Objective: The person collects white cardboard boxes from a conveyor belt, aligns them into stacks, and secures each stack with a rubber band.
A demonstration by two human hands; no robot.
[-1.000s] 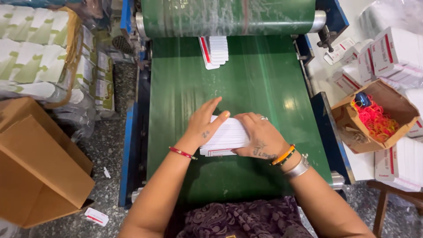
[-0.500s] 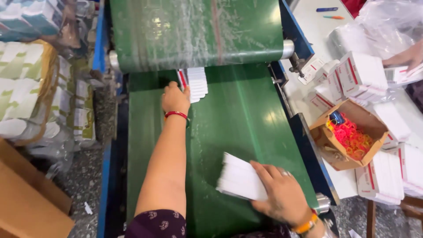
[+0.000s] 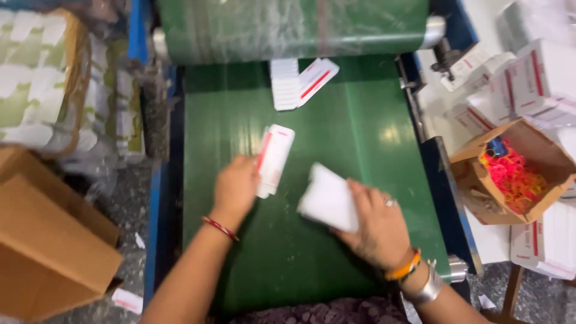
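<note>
On the green conveyor belt [image 3: 348, 162], flat white cartons with red stripes were being gathered into a stack, and the step in hand was judged to be the collecting of the pieces fed out from under the plastic-wrapped roller [image 3: 294, 27]. The left hand [image 3: 237, 186] was laid on a small bundle of flat cartons [image 3: 275, 157] near the middle of the belt, its grip closed loosely over the bundle's near end, the fingers being partly hidden beneath it. The right hand [image 3: 375, 231] was closed around a thicker white stack of cartons [image 3: 329, 198], held tilted just above the belt and a little apart from the left bundle. Further up, close under the roller, another fanned group of cartons [image 3: 300, 83] was left lying untouched. To the right of the belt, an open cardboard box of coloured rubber bands [image 3: 516, 177] was set beside piles of banded white packs [image 3: 540, 78]; to the left, a large brown carton [image 3: 48, 240] was seen on the floor. As a judgement only, the two held lots would need to be brought together edge to edge and squared, which called for a firm, even hold so that no piece slipped askew.
</note>
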